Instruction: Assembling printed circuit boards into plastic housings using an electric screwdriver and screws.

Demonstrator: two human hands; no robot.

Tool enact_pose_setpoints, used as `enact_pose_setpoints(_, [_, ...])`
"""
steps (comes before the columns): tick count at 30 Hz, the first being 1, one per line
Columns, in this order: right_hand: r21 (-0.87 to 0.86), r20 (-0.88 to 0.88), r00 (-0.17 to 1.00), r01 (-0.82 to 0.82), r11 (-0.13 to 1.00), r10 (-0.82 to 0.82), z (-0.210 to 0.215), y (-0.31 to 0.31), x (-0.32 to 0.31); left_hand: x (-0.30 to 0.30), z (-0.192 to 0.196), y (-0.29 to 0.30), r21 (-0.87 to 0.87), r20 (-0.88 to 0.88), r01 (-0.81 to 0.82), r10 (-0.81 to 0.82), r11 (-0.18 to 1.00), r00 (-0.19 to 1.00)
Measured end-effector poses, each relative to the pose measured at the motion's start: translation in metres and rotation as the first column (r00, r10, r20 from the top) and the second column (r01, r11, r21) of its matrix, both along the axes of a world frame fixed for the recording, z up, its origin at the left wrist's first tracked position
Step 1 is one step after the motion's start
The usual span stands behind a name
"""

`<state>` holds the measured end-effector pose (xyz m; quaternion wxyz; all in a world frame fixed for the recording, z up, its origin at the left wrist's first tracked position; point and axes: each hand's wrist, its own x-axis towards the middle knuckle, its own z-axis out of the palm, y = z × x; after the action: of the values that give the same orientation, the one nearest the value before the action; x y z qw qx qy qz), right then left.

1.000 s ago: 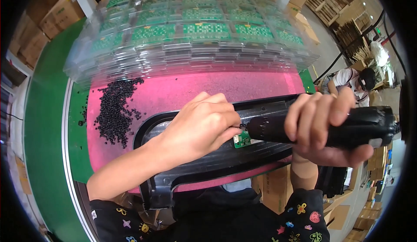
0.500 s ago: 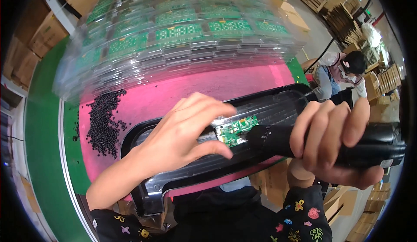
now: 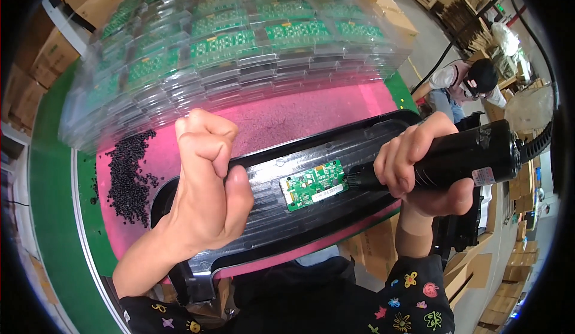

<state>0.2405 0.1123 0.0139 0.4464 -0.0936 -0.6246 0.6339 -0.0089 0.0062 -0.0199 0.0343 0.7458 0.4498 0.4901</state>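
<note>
My left hand [image 3: 206, 184] is raised over the left part of a long black plastic housing [image 3: 263, 232], its fingers curled in and the thumb beside them. What its fingers may hold is hidden. In my right hand [image 3: 419, 163] is a black electric screwdriver [image 3: 464, 157], lying nearly level and pointing left. Its dark nose [image 3: 365, 179] is close to the right end of a green circuit board [image 3: 314, 185]; whether they touch I cannot tell. The board lies inside the housing and has a white label strip along its near edge.
A heap of small black pieces, perhaps screws [image 3: 129, 181], lies on the pink mat [image 3: 275, 115] at left. Behind the housing, clear plastic trays [image 3: 239, 79] of green boards are stacked high. A person [image 3: 470, 85] sits at far right near cardboard boxes [image 3: 500, 310].
My left hand has moved left, away from the board, and its fingers have curled in. The board's label strip now shows. My right hand and the screwdriver have shifted slightly left and up.
</note>
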Motion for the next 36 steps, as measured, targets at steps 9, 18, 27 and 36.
enact_pose_setpoints(9, [-0.029, 0.042, 0.999, 0.001, 1.000, 0.001, 0.003, -0.012, -0.014, 0.001, 0.017, 0.003, 0.137, 0.118, 0.040, -0.057, 0.990, 0.991])
enact_pose_setpoints(18, [-0.711, -0.106, 0.966, 0.093, 0.697, -0.236, 0.008, 0.041, -0.013, -0.030, 0.044, -0.033, -0.455, -0.711, -0.501, 0.039, 0.737, 0.703])
enact_pose_setpoints(27, [-0.439, -0.163, 0.860, 0.375, 0.816, -0.483, 0.035, -0.018, 0.037, -0.029, 0.020, -0.053, -0.315, -0.674, -0.482, 0.164, 0.818, 0.720])
enact_pose_setpoints(36, [0.366, -0.053, 0.270, 0.901, 0.233, -0.961, 0.015, 0.020, 0.239, -0.037, 0.045, -0.166, 0.261, -0.273, -0.848, 0.878, 0.460, 0.393])
